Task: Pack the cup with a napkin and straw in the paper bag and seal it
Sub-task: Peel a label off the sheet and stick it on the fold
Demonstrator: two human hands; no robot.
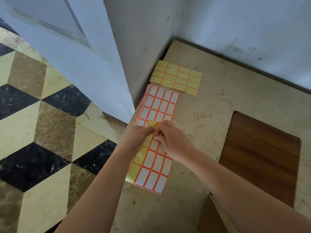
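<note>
A sheet of white labels with orange borders (151,172) lies near the left edge of a beige marble counter (210,115); its left column shows bare yellow backing. My left hand (139,135) holds the sheet's upper part. My right hand (170,140) pinches at a label beside the left hand's fingers. A stack of full label sheets (159,103) lies just beyond. No cup, napkin, straw or paper bag is in view.
A yellow backing sheet with its labels gone (176,78) lies in the corner by the grey wall (218,22). A wooden board (259,157) sits to the right. Left of the counter edge is a patterned marble floor (42,123) and a pale door (67,39).
</note>
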